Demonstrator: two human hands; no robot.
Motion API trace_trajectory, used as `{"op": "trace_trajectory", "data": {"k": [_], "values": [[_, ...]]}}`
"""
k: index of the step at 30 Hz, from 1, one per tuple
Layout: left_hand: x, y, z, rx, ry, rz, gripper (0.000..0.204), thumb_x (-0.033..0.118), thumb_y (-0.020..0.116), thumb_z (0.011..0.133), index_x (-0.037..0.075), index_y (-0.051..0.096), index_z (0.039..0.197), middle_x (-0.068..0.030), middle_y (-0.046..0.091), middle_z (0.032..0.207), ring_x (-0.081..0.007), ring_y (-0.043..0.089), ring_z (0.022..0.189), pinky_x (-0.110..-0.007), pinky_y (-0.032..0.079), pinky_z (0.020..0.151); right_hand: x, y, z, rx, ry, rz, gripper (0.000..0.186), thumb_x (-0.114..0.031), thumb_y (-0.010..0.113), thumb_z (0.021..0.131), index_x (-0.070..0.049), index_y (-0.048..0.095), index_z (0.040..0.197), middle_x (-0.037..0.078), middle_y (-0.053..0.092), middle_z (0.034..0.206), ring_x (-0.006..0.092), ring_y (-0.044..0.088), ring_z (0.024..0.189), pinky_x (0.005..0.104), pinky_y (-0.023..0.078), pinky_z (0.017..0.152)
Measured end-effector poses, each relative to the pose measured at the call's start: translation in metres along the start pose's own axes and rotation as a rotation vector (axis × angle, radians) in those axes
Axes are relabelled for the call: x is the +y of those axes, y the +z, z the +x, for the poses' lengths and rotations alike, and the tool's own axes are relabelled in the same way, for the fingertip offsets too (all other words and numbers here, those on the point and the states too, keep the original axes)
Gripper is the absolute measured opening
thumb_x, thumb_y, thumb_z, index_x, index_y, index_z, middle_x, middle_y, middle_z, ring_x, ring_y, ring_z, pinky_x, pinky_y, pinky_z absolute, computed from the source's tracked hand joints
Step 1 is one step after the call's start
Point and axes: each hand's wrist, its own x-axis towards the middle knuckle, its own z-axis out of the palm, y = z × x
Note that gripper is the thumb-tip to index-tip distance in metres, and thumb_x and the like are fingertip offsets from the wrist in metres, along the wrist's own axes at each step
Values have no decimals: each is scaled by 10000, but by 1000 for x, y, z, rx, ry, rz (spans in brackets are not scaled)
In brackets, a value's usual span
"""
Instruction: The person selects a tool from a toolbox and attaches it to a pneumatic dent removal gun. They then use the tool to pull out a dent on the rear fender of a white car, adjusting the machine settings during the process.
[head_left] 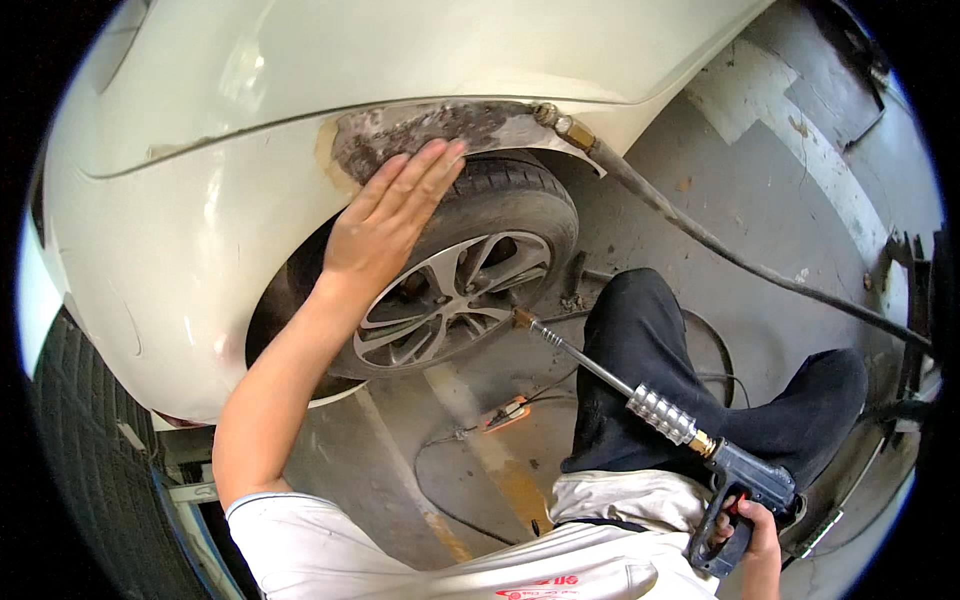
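Observation:
My left hand lies with straight fingers against the lower edge of a sanded, grey-brown patch on the cream car's wheel arch. Below it is the tyre with its silver alloy rim. Down at the lower right, my right hand grips a black pistol-handled dent puller, one finger by its red trigger. A ribbed metal slide weight sits on the puller's rod, whose brass-coloured tip points toward the wheel. At the patch's right end, a brass cable fitting meets the panel.
A thick grey cable runs from the fitting to the right edge. My bent legs are beside the wheel. An orange-edged device and thin black wires lie on the grey floor. Dark ribbed panelling stands at left.

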Motion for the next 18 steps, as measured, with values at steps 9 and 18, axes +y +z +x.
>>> {"op": "trace_trajectory", "data": {"k": [9,18], "values": [[51,-47,-55,268,-614,-723,272,142,650,750,11,634,987,-168,637,1010,-294,622,931,-400,503,796,1,10,-8,84,-17,58,234,-261,601,754,-51,591,857,92,546,624,169,478,502,308,421,491],[327,-79,-1,103,-2331,-2941,247,331,597,883,94,535,847,-42,583,908,-176,538,940,-337,352,902,8,39,-31,48,27,23,195,-262,606,796,-71,580,826,44,527,663,173,483,609,273,395,598]]}}
